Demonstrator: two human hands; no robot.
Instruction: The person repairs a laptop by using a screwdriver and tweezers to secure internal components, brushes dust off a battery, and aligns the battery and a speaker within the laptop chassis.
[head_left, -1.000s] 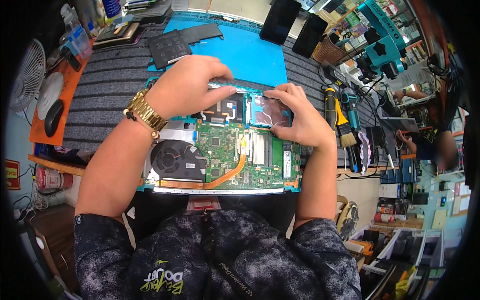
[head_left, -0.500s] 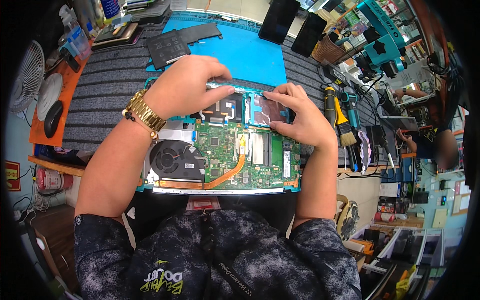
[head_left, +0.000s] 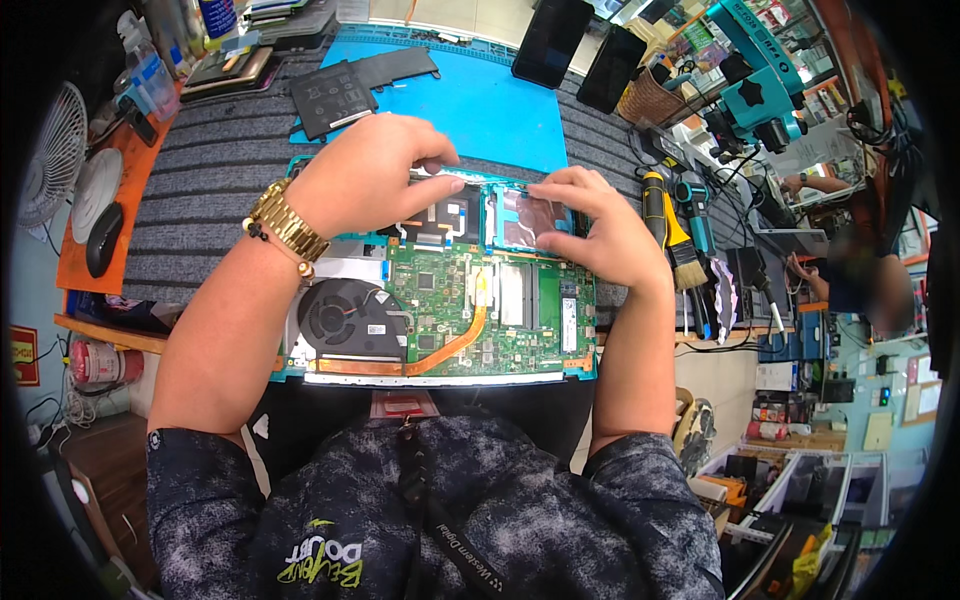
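Note:
An opened laptop base lies in front of me, its green circuit board, black fan and copper heat pipe uncovered. My left hand reaches across the far left part, thumb and curled fingers closed at the far edge of the base. At the far right corner, my right hand has its thumb and fingers on opposite sides of a teal-edged drive caddy with a dark, shiny face. The right fingertips touch it; part of its right side is hidden behind the hand.
A black battery lies partly on a blue mat. Two dark phones stand beyond it. To the right are a yellow-black brush, other tools and a teal microscope. A mouse and fan are at left; another person sits far right.
The whole view has shifted slightly. Both hands keep nearly the same places on the laptop base, with the right thumb and fingers still at the caddy.

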